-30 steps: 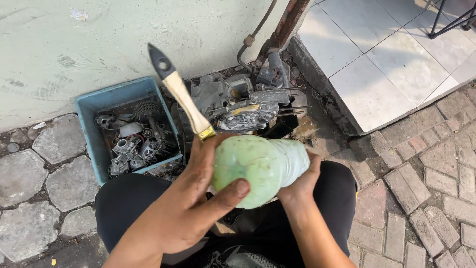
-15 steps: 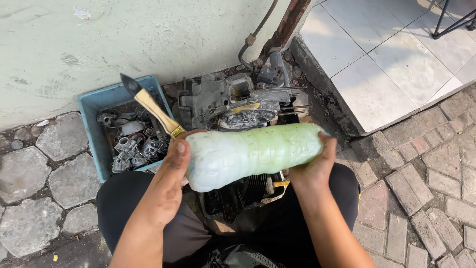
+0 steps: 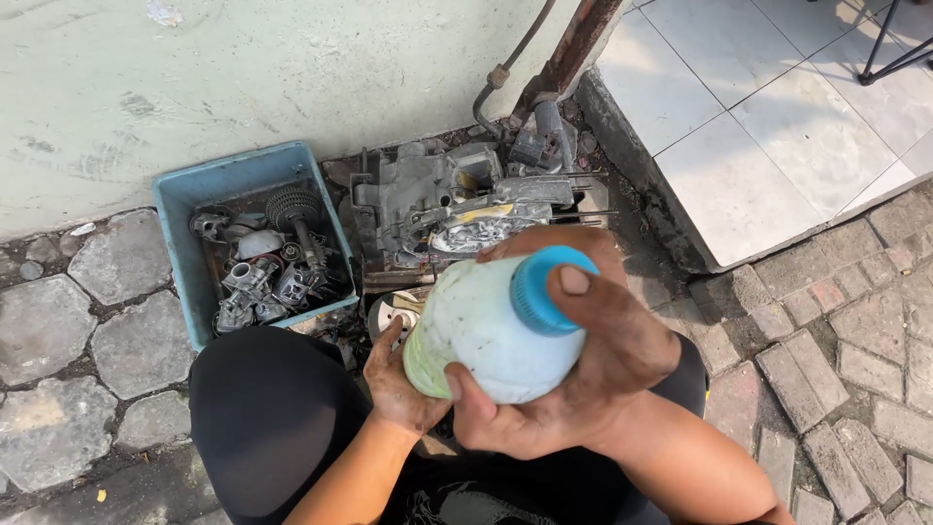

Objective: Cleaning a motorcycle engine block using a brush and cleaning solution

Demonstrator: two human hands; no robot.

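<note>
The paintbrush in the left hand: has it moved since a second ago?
Yes. It stuck up over the blue tub before; now it is out of sight, the left hand lower, under the bottle.

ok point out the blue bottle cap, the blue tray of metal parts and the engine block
blue bottle cap [image 3: 540, 288], head view, on its ribbed side
blue tray [image 3: 233, 177], head view, on its far rim
engine block [image 3: 408, 194], head view, on the grey casing's left part

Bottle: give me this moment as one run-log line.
left hand: under bottle base | right hand: grip round neck, thumb on blue cap | bottle: pale green, tilted toward camera | behind: engine part, blue tray of metal parts
</note>
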